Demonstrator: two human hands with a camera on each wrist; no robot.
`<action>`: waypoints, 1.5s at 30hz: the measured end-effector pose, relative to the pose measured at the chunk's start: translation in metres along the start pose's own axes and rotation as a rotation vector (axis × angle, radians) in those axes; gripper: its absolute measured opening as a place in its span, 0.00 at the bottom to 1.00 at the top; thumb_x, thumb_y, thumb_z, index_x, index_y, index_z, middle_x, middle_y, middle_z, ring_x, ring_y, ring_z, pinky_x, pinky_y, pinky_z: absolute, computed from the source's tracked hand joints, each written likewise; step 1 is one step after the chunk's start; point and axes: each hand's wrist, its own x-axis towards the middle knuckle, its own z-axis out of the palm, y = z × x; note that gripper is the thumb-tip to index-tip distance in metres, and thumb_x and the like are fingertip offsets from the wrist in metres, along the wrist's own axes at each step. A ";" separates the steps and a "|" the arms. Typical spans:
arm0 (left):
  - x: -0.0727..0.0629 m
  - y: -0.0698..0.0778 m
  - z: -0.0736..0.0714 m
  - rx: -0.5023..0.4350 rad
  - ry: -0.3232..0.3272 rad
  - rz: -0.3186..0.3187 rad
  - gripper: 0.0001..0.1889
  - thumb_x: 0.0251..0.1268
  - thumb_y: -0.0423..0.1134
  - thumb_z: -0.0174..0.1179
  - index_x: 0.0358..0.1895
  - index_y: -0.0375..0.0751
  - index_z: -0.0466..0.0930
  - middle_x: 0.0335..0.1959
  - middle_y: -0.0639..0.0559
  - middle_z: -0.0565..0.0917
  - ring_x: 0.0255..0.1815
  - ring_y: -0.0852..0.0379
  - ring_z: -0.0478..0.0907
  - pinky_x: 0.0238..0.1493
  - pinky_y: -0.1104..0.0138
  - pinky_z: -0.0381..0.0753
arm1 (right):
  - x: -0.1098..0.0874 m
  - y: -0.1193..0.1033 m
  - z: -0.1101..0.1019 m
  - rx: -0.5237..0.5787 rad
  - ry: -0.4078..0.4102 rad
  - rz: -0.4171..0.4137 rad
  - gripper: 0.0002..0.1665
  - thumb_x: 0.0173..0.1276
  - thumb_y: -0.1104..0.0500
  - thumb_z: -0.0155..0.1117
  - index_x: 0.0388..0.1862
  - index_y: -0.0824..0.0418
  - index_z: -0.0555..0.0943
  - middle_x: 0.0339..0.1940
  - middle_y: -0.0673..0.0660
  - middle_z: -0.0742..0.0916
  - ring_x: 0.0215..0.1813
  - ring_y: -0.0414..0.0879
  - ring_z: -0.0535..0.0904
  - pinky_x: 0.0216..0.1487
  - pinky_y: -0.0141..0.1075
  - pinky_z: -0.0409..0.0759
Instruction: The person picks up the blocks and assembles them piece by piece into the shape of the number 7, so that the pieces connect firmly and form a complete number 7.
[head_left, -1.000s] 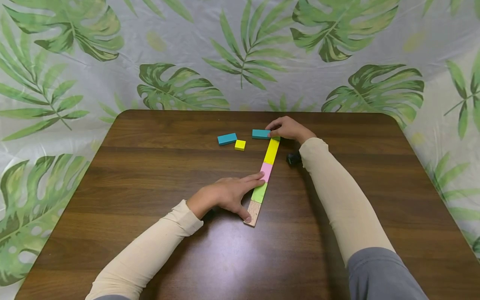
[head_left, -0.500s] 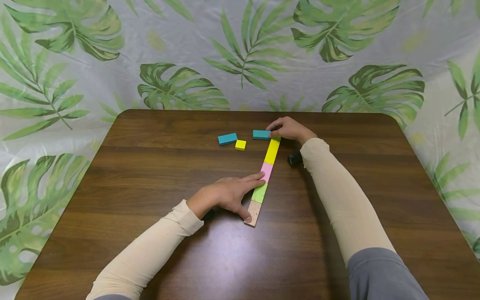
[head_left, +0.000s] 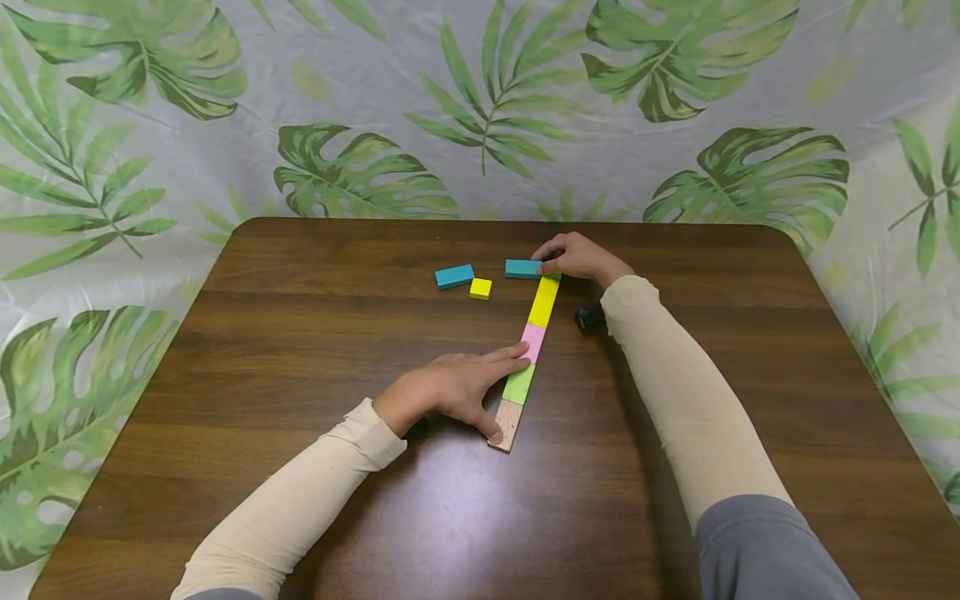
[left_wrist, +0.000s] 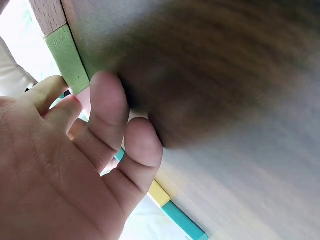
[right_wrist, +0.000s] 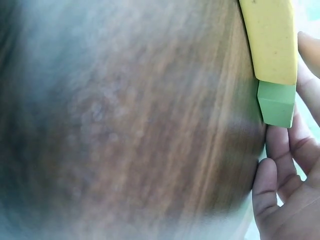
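Note:
A straight row of blocks runs away from me: a bare wooden block [head_left: 510, 419], a green block [head_left: 519, 385], a pink block [head_left: 534, 337], a yellow block [head_left: 544, 302] and a small green block [right_wrist: 276, 104] at the far end. My left hand [head_left: 459, 387] lies spread beside the row, thumb on the wooden block and two fingertips on the pink one. At the far end, a blue block [head_left: 521, 268] points leftward from the row. My right hand [head_left: 579, 257] pinches its right end; that contact is partly hidden by the fingers.
Left of the row, another blue block [head_left: 454, 277] lies near a small yellow block [head_left: 481, 289]. All rest on the brown wooden table [head_left: 300, 333], whose far edge is just behind the right hand. A leaf-patterned cloth [head_left: 510, 100] hangs behind it.

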 end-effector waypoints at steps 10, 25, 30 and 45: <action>0.001 -0.001 0.000 -0.013 -0.008 0.002 0.55 0.53 0.59 0.71 0.81 0.63 0.44 0.82 0.71 0.36 0.78 0.52 0.61 0.70 0.53 0.68 | -0.003 0.001 -0.001 -0.002 0.002 -0.007 0.22 0.73 0.57 0.58 0.63 0.61 0.79 0.73 0.63 0.71 0.73 0.60 0.65 0.73 0.55 0.65; 0.001 0.000 -0.001 -0.010 -0.010 0.003 0.55 0.52 0.59 0.72 0.81 0.62 0.45 0.82 0.70 0.36 0.77 0.50 0.63 0.70 0.53 0.68 | -0.006 0.008 -0.004 -0.005 0.017 -0.002 0.23 0.70 0.62 0.57 0.64 0.61 0.79 0.73 0.64 0.71 0.70 0.61 0.66 0.70 0.54 0.68; 0.001 0.000 -0.001 -0.014 -0.010 -0.001 0.55 0.52 0.59 0.71 0.81 0.62 0.45 0.82 0.70 0.36 0.77 0.50 0.63 0.70 0.53 0.68 | -0.009 0.009 -0.005 -0.004 0.018 -0.008 0.23 0.71 0.60 0.56 0.63 0.62 0.79 0.72 0.65 0.72 0.69 0.60 0.68 0.69 0.54 0.68; 0.000 -0.001 -0.001 -0.006 -0.009 0.003 0.56 0.52 0.60 0.71 0.81 0.63 0.44 0.82 0.70 0.36 0.77 0.51 0.63 0.70 0.53 0.68 | -0.008 0.009 -0.005 -0.034 0.020 -0.029 0.22 0.73 0.59 0.54 0.63 0.61 0.80 0.70 0.64 0.76 0.68 0.59 0.70 0.69 0.54 0.68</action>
